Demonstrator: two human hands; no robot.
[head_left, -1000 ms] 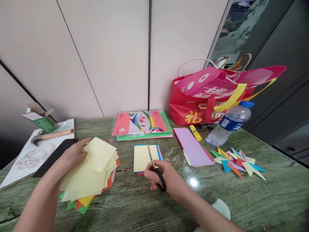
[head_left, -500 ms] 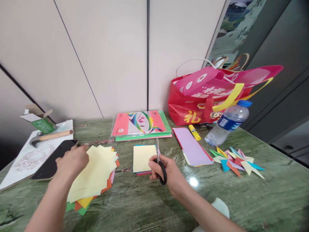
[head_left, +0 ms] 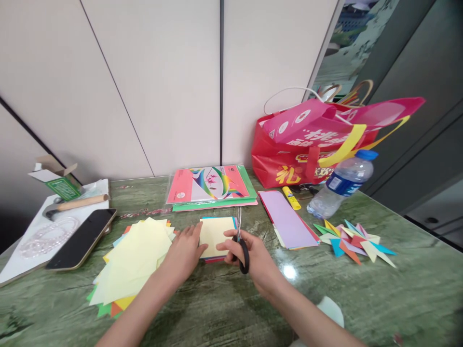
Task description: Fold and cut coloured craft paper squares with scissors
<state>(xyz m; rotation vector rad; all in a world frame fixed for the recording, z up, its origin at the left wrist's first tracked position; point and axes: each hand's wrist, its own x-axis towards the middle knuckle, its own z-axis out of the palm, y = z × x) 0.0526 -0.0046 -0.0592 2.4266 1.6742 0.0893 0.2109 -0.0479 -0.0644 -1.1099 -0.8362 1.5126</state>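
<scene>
My right hand (head_left: pixel 249 253) grips black-handled scissors (head_left: pixel 243 250) with the blades pointing away from me. The blades look nearly closed beside a small stack of square paper (head_left: pixel 216 233), pale yellow on top with blue and red edges showing beneath. At the stack's left edge rests my left hand (head_left: pixel 186 248), its fingers spread and nothing held. Behind that forearm lies a fanned pile of larger paper squares (head_left: pixel 139 255), mostly pale yellow, with green, orange and yellow corners sticking out. My left forearm hides part of this pile.
A packet of coloured paper (head_left: pixel 213 184) lies at the back. Rightward are purple paper strips (head_left: pixel 287 219), a glue stick (head_left: pixel 291 198), a plastic bottle (head_left: pixel 342 185), folded paper pieces (head_left: pixel 356 241) and a red bag (head_left: pixel 307 144). A phone (head_left: pixel 82 239) and hammer (head_left: pixel 77 203) lie left.
My left hand has moved right, from the fanned pile to the small stack. The pile's top sheets have shifted a little left and nearer. The scissors have barely moved.
</scene>
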